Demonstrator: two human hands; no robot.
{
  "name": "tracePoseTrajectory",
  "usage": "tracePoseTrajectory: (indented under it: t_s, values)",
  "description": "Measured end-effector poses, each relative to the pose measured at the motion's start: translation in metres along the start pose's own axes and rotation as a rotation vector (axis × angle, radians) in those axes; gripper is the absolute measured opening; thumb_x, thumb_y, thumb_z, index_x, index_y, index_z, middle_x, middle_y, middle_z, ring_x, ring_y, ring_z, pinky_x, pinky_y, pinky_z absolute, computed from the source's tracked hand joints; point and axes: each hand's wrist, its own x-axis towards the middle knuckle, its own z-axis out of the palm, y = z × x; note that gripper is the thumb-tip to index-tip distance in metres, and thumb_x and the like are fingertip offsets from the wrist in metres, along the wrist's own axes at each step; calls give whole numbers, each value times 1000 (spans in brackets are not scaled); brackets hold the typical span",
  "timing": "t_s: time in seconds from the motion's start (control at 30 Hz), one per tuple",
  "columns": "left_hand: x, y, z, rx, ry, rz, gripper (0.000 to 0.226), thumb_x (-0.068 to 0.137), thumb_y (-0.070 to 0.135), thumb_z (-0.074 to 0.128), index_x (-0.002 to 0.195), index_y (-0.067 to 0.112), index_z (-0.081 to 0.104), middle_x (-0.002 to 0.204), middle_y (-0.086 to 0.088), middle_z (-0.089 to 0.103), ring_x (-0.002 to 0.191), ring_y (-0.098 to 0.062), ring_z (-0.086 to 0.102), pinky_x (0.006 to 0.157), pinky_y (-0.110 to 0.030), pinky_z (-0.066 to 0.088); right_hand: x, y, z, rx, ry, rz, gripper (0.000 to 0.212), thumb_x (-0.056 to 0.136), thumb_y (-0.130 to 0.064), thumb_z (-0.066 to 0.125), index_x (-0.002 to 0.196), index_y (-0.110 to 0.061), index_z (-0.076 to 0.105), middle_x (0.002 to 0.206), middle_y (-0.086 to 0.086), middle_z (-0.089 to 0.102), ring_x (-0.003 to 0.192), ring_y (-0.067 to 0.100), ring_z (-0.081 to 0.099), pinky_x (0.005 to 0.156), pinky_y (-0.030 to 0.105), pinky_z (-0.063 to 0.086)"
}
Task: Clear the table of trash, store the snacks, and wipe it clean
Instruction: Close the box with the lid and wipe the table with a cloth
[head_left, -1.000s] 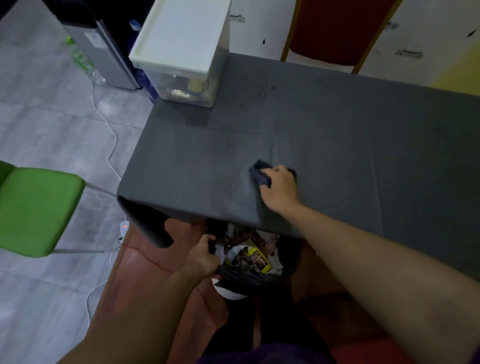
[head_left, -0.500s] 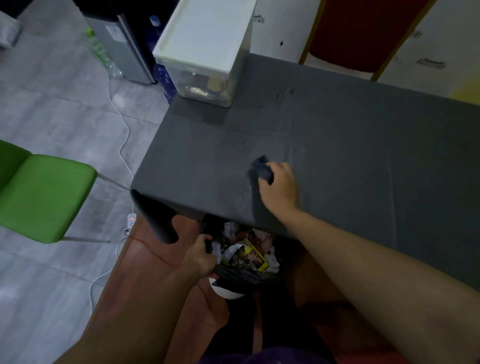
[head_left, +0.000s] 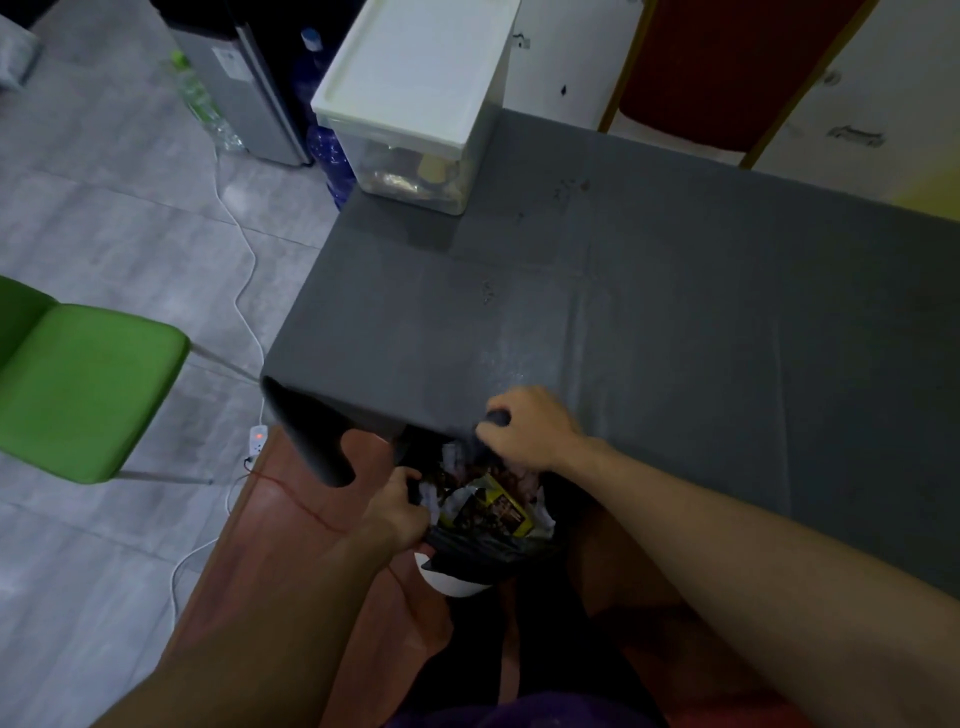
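My right hand (head_left: 527, 428) grips a dark cloth (head_left: 496, 419) at the near edge of the grey-covered table (head_left: 675, 322), right above the bin. My left hand (head_left: 397, 512) holds the rim of the black bag lining a white trash bin (head_left: 457, 584) just below the table edge. The bin holds crumpled paper and a yellow-and-black snack wrapper (head_left: 493, 512). A few crumbs and dark specks (head_left: 487, 291) lie on the tablecloth farther back.
A clear storage box with a white lid (head_left: 415, 88) stands at the table's far left corner. A green chair (head_left: 83, 395) is on the left, with a white cable and power strip (head_left: 257, 439) on the floor. A red chair back (head_left: 727, 67) stands behind the table.
My right hand has dragged the cloth toward me from the table's middle to its near edge over the bin. My left hand still holds the bag rim.
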Motion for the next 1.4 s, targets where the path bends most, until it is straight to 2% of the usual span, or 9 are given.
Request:
tracePoseTrajectory:
  t_s: [0.13,0.27,0.5,0.73,0.87,1.03,1.13,1.27,1.4]
  values:
    - [-3,5,5,19,-20,6,45,87,17,63,127,20,41,113,-7,59,94,-22,61,65,-27,50,5,25,-19,-168,422,91,14,92,-33,56,85,-21,52,100,4,54,89,22,49,68,34,39]
    - [-4,15,11,9,-39,25,46,89,14,60,131,16,41,114,-10,60,95,-23,60,73,-31,52,-2,41,-8,-165,249,73,23,92,-30,57,113,-20,61,116,5,53,109,26,49,82,39,48]
    - [-4,33,30,21,-93,33,48,89,11,63,131,13,41,119,-13,59,90,-20,56,66,-27,46,-21,37,-18,57,-154,56,25,80,-33,60,60,-22,51,63,-3,52,60,18,50,53,30,31]
    - [-5,51,44,74,-118,39,46,92,7,58,135,12,40,113,-10,57,91,-18,55,53,-15,43,-11,92,-62,-5,650,288,12,90,-26,61,98,-17,61,105,5,56,97,25,53,78,40,48]
    - [-3,58,50,85,-118,35,44,92,7,58,133,12,42,120,-11,58,93,-17,55,56,-15,43,-18,111,-48,-145,448,217,20,87,-29,62,104,-18,65,112,7,55,106,30,49,89,41,46]
    - [-1,69,56,66,-116,39,47,88,12,67,130,11,45,116,-3,56,101,-16,54,76,-21,43,-25,97,-45,-58,167,87,19,80,-41,62,80,-22,62,85,0,66,82,24,61,64,33,43]
    - [0,72,58,41,-122,33,49,86,12,70,129,11,46,121,-5,57,102,-16,55,77,-21,44,-19,97,-58,96,288,76,17,78,-33,65,75,-17,60,73,1,64,69,22,60,57,34,42]
    - [4,69,58,53,-112,23,55,88,8,64,139,12,44,125,-9,59,95,-15,59,65,-13,48,8,112,-81,174,746,185,10,86,-21,63,93,-14,63,98,6,59,83,23,54,67,32,40]
    - [8,69,59,57,-103,-12,60,88,4,56,143,18,39,123,-11,60,78,-6,60,46,-11,47,34,129,-98,-131,570,269,42,96,-36,55,138,-30,51,142,1,45,126,34,40,103,50,38]
